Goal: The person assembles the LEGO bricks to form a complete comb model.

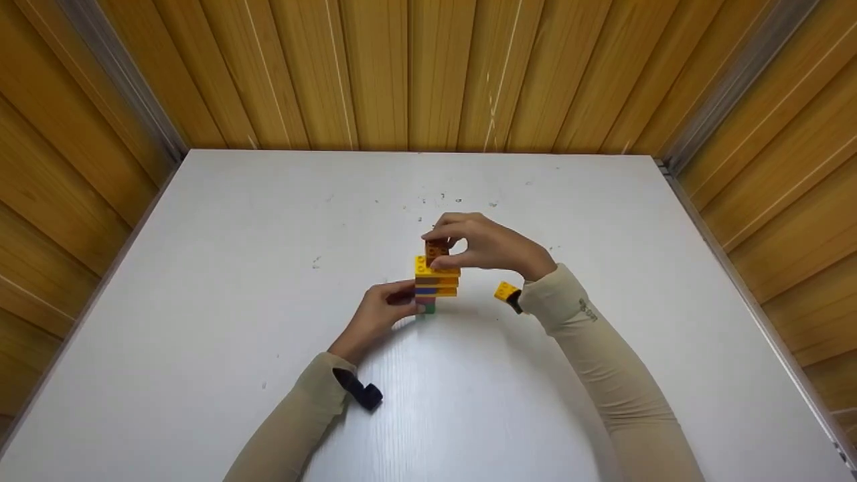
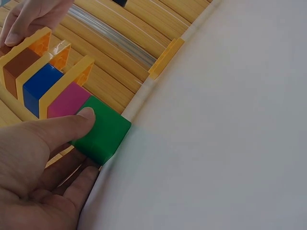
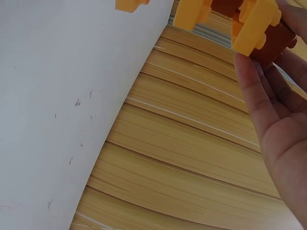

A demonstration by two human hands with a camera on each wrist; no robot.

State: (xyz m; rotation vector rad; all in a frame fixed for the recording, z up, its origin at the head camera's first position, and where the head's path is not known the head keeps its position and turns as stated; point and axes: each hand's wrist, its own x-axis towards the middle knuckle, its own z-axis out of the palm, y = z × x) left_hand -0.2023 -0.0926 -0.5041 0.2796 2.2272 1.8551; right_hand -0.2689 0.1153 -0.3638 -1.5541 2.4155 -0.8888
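A tower of toy building bricks stands on the white table, with a green brick (image 2: 104, 134) at its foot. Above that come a pink brick (image 2: 69, 99), a blue brick (image 2: 42, 87) and a brown brick, with yellow bricks between them jutting to one side. My left hand (image 1: 378, 314) grips the tower low down, thumb on the green brick and fingers behind it. At the top, my right hand (image 1: 485, 242) pinches another brown brick (image 3: 274, 42) against the uppermost yellow brick (image 3: 255, 26). Whether the two are pressed fully together I cannot tell.
A loose yellow brick (image 1: 505, 290) lies on the table (image 1: 268, 234) to the right of the tower, close to my right wrist. Small dark marks dot the tabletop beyond the tower. Wood-look panel walls (image 1: 375, 73) surround the table at the back and sides.
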